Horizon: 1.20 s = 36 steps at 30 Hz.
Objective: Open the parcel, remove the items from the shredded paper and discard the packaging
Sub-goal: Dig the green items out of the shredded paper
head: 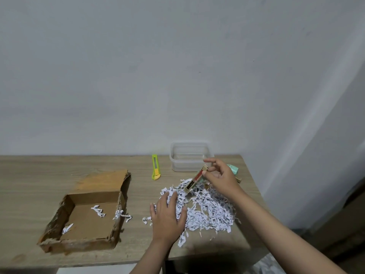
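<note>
Nearest, the left hand [167, 216] lies flat, its fingers spread and gripping nothing, pressing the near-left edge of the heap of white shredded paper [205, 208] spilled on the pale wooden surface [29, 184]. To the left sits the torn brown cardboard parcel [87, 214], open and all but emptied, with a few strips left inside.

Farther back, the right hand [219, 175] pinches a slim gold-and-red box [195, 179] by its far end, tilted above the heap. This looks like the sorting step; next the box likely wants setting down, perhaps in the clear plastic tub [188, 157] just beyond. A yellow-green utility knife [155, 167] lies left of the tub.

The right hand partly hides a mint-green item [234, 169] I can't identify. Whatever remains buried in the shreds cannot be seen.
</note>
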Tool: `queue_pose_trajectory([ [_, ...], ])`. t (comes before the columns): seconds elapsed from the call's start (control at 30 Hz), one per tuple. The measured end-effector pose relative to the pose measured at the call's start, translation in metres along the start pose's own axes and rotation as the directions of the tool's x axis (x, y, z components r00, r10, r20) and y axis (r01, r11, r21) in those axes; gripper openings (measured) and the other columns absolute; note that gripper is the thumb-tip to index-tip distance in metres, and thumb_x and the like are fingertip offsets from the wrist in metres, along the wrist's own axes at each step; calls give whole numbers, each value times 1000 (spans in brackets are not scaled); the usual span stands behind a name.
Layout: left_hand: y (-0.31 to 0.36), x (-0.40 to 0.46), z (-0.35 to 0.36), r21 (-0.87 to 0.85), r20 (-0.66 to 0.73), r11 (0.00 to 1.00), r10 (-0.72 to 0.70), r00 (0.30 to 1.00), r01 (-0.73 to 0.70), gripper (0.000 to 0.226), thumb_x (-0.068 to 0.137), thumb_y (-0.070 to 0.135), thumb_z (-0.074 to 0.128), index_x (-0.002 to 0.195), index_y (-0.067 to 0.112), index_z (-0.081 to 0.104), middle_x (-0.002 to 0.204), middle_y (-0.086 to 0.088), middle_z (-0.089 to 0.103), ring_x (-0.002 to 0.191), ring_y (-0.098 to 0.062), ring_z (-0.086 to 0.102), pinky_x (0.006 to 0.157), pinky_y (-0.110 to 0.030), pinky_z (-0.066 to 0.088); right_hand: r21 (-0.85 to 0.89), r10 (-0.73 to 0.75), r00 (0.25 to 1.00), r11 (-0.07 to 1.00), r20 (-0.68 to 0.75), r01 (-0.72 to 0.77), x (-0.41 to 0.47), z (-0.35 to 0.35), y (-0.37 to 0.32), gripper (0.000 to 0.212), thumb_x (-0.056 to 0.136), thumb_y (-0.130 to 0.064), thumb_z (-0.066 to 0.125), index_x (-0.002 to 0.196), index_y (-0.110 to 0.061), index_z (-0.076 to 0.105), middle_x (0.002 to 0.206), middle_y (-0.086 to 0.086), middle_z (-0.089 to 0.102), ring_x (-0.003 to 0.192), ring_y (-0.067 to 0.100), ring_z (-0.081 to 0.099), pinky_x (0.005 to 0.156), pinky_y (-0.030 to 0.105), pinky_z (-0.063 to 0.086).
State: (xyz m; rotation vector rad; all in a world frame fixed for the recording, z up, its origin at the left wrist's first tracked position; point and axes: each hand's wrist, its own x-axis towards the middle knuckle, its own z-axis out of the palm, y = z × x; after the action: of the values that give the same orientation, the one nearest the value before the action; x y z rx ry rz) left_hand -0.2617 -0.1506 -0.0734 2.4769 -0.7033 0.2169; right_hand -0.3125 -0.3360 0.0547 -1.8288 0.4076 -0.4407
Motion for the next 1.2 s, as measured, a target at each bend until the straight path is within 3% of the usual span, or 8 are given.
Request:
queue_pose_trajectory([
  [0.2,4,-5,-8,-28,-17,999,31,999,-32,57,83,58,45,131,26,47,141,-9,43,131,-28,41,108,-61,16,-123,34,998,992,49,-28,-10,-11,-5,22,86,-15,62,103,-29,62,94,5,60,77,19,64,69,31,59],
  [0.27,4,-7,-10,-40,-25,999,16,1000,-17,57,83,58,45,130,28,46,143,-9,40,133,-29,38,108,-59,7,-155,48,999,987,-17,-50,-12,-15,-1,9,84,-19,66,91,-22,62,93,5,62,76,21,66,67,35,60],
  [0.37,4,-8,-13,-89,-27,996,-7,1000,4,56,83,58,44,131,29,45,147,-7,36,136,-28,33,108,-57,2,-94,104,984,989,-143,-118,-14,-24,6,13,84,-17,67,81,-8,58,86,8,65,65,22,72,50,25,55],
  [0.57,1,-3,-16,-353,43,935,-24,999,37,63,79,64,42,130,27,47,148,-2,27,139,-22,19,111,-50,23,-46,175,953,980,-248,-192,-15,-50,16,11,87,-10,62,95,-11,70,79,14,65,51,11,65,43,23,50],
  [0.73,-4,5,-19,-400,192,911,-23,981,99,75,74,72,36,128,23,50,146,-8,33,139,-23,19,110,-38,22,-112,215,933,960,-289,-256,-21,-73,37,8,82,-15,68,79,-22,71,80,12,71,74,28,68,73,41,54],
  [0.83,-2,9,-20,-417,231,899,-34,972,130,67,79,65,37,126,21,52,144,-7,34,138,-23,20,109,-38,22,-32,268,885,953,-380,-303,-28,-80,48,8,80,-10,70,75,-16,67,77,14,69,71,29,67,63,29,55],
  [0.93,5,11,-23,-441,143,893,-29,989,91,50,84,50,44,119,18,58,136,-3,41,134,-22,26,104,-31,24,28,300,817,944,-493,-329,-33,-88,64,3,77,-13,71,77,-12,67,77,12,71,74,28,69,68,35,56],
  [1.2,11,7,-21,-237,-89,969,-88,992,64,45,77,58,41,99,27,65,116,5,53,110,-19,46,89,-38,33,66,372,681,900,-631,-430,-43,-81,86,11,80,-14,65,91,-10,64,84,7,67,80,22,63,80,37,53],
])
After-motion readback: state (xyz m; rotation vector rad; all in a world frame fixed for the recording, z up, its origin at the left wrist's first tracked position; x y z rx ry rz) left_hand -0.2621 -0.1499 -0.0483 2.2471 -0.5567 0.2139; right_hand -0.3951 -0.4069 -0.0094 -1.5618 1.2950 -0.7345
